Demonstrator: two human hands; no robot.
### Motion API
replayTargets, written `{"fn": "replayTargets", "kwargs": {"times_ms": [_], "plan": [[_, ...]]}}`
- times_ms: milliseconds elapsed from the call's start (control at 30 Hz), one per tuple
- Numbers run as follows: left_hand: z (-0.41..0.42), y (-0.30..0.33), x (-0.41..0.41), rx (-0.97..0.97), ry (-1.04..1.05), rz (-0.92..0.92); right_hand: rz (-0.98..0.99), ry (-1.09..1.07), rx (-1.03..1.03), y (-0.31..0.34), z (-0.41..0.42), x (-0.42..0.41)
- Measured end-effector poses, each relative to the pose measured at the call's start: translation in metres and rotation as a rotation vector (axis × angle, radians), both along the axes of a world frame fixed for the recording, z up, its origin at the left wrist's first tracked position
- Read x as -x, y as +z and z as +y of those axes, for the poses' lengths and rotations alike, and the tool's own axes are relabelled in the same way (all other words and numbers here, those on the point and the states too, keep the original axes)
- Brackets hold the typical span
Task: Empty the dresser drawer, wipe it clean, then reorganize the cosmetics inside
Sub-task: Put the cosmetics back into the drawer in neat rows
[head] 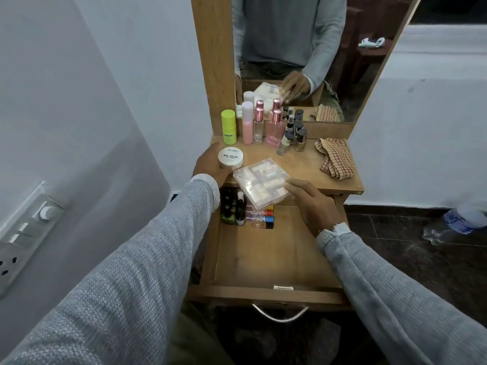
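Drawer pulled out, bare wood floor free across front and right; small bottles packed in its back-left corner. Left hand, grip curled round a round white jar at the tabletop edge. Right hand, grip pinching a flat clear plastic case overhanging that edge above the drawer.

Hands w/ jar, clear case
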State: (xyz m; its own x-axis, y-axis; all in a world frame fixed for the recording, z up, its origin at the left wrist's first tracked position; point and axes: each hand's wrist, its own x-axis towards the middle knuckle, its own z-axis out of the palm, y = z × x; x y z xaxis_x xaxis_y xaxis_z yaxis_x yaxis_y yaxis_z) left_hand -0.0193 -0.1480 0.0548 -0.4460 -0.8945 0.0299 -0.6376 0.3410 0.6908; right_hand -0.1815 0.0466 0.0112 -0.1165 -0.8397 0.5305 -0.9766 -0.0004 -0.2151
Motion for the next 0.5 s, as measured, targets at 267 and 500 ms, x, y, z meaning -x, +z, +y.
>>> {"fn": "replayTargets", "kwargs": {"times_ms": [267, 500], "plan": [[0.064, -0.012, -0.016, -0.136, 0.193, 0.238, -0.296, -0.009, 0.186, 0.0, -0.007, -0.001], [0.082, -0.007, -0.001, -0.829, 0.287, 0.694, -0.9, -0.156, 0.146, 0.004, -0.009, -0.016]]}}
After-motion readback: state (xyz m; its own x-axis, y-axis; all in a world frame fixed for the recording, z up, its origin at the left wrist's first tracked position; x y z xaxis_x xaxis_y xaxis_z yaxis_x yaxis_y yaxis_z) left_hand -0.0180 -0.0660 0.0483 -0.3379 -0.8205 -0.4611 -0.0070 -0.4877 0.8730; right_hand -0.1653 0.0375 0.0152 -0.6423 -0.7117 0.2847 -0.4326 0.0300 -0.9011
